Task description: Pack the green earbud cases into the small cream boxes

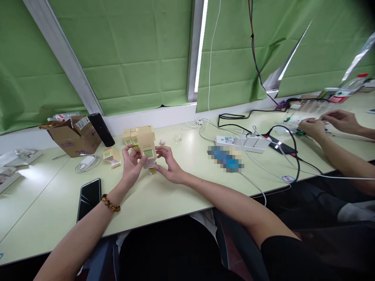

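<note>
My left hand (133,164) grips a small tan cardboard box (145,142) by its left side, thumb on the front. The box stands upright with its top flap raised and a greenish window low on its face. On its other side, my right hand (170,166) has curled fingers at the right edge and the thumb by the bottom opening. Just below the box is a small clear piece with yellow in it (152,170); whether it rests on the table or touches my thumb is unclear. Similar small boxes (127,136) stand behind, and an opened one (111,157) lies to the left.
A phone (89,198) lies near my left forearm. Behind it are a white charger (87,160), an open carton (74,136) and a black cylinder (101,129). A power strip (240,143) with cables spreads rightward. Another person's hands (312,127) work at far right.
</note>
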The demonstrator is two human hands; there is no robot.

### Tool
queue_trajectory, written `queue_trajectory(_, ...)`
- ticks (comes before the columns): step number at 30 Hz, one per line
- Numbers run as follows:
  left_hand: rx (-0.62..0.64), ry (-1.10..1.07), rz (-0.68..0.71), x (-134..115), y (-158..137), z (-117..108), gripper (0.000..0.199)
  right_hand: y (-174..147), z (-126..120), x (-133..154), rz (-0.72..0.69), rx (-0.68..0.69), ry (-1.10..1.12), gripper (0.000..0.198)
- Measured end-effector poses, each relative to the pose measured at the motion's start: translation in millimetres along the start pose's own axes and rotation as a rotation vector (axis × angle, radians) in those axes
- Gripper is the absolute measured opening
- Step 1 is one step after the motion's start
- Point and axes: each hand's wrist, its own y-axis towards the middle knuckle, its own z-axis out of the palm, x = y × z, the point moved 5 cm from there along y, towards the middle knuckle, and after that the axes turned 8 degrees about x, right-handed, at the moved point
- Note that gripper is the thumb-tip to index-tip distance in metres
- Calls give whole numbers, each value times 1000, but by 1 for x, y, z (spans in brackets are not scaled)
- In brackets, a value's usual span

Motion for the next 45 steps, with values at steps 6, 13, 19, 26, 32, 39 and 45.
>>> queue_trajectory(6, -37, 135, 82, -3, -5, 6, 69, 2, 0, -12, 117, -37, 322, 67)
queue_trajectory(13, 1, 226, 110, -1, -10, 18, 77, 3, -2, -21, 228, -51, 621, 59)
queue_trajectory(19, 67, 281, 164, -11, -15, 22, 58, 4, -11, -23, 313, -84, 853, 40)
queue_trajectory(26, 72, 366, 206, -18, -19, 25, 41, 5, -21, -21, 409, -96, 894, 37)
queue_trajectory(32, 46, 414, 214, -17, -18, 23, 32, 5, -21, -16, 424, -82, 852, 38)
queue_trajectory(39, 47, 419, 165, -9, -16, 20, 37, 1, -26, -24, 338, -180, 556, 47)
queue_trajectory(45, 185, 209, 59, 3, -14, 29, 53, -5, -29, -8, 209, -324, -126, 55)
